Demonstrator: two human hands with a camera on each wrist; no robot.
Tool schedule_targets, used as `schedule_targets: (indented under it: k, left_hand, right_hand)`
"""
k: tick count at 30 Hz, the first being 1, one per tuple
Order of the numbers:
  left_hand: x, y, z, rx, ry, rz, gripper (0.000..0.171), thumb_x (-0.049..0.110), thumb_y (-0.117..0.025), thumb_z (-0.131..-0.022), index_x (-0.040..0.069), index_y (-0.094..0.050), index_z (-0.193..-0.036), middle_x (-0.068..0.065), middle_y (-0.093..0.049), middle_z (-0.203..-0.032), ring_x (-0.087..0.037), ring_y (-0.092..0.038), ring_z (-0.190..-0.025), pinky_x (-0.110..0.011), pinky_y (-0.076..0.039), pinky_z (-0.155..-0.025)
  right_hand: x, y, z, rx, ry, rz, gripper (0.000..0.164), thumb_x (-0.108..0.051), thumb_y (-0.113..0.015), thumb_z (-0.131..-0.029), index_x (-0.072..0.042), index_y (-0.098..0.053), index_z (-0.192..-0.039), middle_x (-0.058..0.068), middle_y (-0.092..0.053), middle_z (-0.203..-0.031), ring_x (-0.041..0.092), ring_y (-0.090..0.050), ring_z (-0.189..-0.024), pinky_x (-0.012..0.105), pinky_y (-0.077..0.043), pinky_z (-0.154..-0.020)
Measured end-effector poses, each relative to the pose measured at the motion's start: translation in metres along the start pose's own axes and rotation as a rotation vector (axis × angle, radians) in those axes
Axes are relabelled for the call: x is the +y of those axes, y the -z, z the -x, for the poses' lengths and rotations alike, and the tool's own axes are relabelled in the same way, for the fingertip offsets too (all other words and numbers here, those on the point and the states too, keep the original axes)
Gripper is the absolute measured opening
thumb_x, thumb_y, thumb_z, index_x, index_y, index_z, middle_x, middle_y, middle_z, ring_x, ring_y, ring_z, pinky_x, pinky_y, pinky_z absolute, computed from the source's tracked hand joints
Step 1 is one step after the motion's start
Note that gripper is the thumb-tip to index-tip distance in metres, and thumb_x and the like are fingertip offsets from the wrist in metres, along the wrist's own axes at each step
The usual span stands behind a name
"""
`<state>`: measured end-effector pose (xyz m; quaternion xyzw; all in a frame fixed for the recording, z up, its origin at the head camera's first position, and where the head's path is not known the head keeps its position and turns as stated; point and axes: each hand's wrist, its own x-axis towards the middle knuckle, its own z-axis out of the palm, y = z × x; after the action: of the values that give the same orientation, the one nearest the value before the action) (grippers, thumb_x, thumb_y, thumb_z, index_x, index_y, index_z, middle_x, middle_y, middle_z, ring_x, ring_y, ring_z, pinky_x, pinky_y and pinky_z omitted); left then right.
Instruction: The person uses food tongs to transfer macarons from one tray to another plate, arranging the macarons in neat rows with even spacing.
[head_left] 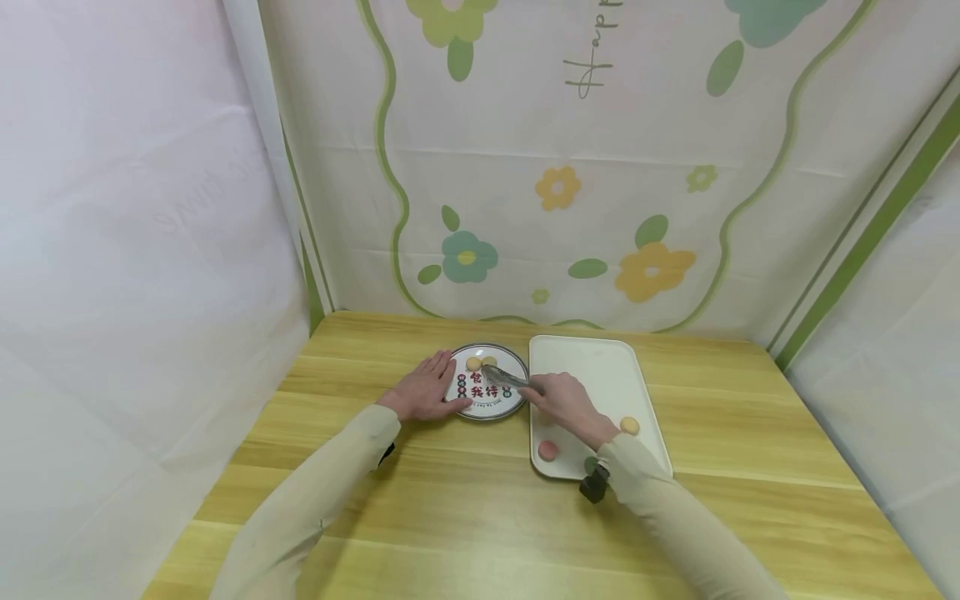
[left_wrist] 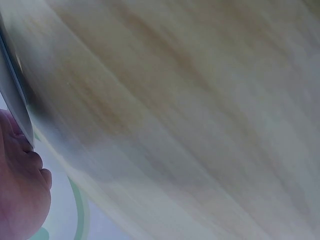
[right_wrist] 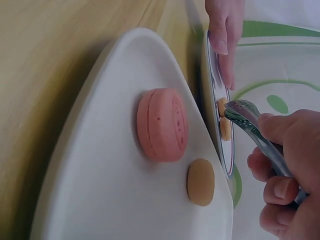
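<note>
My right hand (head_left: 566, 402) grips metal tongs (head_left: 504, 377), whose tips hover at two tan macarons (head_left: 474, 364) on a round white plate (head_left: 491, 411). Seen from the right wrist, the tongs' perforated heads (right_wrist: 242, 106) are close against those macarons; a dark green tint shows between them, and I cannot tell whether something is pinched. At the plate's left rim rests my left hand (head_left: 429, 390), its fingers extended and its thumb on the edge. The left wrist view catches only part of that hand (left_wrist: 22, 192) beside the plate's rim (left_wrist: 15, 95).
Right of the plate lies a white rectangular tray (head_left: 600, 354). It bears a pink macaron (head_left: 548, 451), a yellowish macaron (head_left: 629, 426), and a tan macaron (right_wrist: 201, 182) beyond the pink one. A greenish round thing (head_left: 592, 464) is partly hidden by the right wrist. Behind the wooden table hangs a flowered cloth (head_left: 502, 208).
</note>
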<state>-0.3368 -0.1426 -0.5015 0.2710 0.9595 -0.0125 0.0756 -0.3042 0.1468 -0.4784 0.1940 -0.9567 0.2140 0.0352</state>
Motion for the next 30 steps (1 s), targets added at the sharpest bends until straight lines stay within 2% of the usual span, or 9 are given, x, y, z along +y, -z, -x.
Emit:
schedule_targets:
  k: [9, 16, 22, 30]
  left_hand:
    - [-0.002, -0.003, -0.001, -0.005, 0.001, -0.012, 0.103, 0.079, -0.020, -0.091, -0.001, -0.011, -0.156, -0.019, -0.003, -0.165, -0.032, -0.004, -0.154, -0.041, -0.012, -0.126]
    - [-0.002, -0.002, -0.001, -0.006, 0.002, -0.025, 0.104, 0.080, -0.018, -0.091, 0.000, -0.011, -0.156, -0.019, -0.004, -0.165, -0.032, -0.004, -0.154, -0.042, -0.012, -0.126]
    - [0.000, 0.000, -0.001, -0.019, 0.005, -0.028, 0.102, 0.079, -0.020, -0.091, 0.001, -0.010, -0.157, -0.018, -0.004, -0.165, -0.031, -0.004, -0.154, -0.041, -0.012, -0.126]
    - [-0.002, -0.002, -0.001, 0.007, -0.013, -0.025, 0.101, 0.078, -0.020, -0.092, 0.000, -0.012, -0.157, -0.020, -0.007, -0.165, -0.033, -0.007, -0.154, -0.043, -0.013, -0.126]
  right_hand:
    - [-0.006, -0.009, -0.007, -0.024, 0.043, 0.015, 0.031, -0.035, -0.064, -0.095, -0.022, -0.056, -0.068, -0.007, -0.047, -0.056, 0.011, -0.043, -0.051, 0.026, -0.033, -0.049]
    - [-0.009, -0.013, -0.012, -0.013, 0.079, 0.016, 0.028, -0.034, -0.065, -0.094, -0.020, -0.059, -0.071, -0.008, -0.047, -0.055, 0.011, -0.043, -0.051, 0.025, -0.032, -0.048]
    - [-0.010, -0.016, -0.016, -0.040, 0.072, 0.022, 0.029, -0.037, -0.064, -0.095, -0.021, -0.060, -0.072, -0.009, -0.050, -0.055, 0.009, -0.044, -0.051, 0.024, -0.034, -0.048]
    - [-0.011, -0.016, -0.018, -0.032, 0.073, -0.002, 0.023, -0.033, -0.066, -0.094, -0.020, -0.063, -0.075, -0.007, -0.050, -0.057, 0.011, -0.045, -0.053, 0.026, -0.035, -0.050]
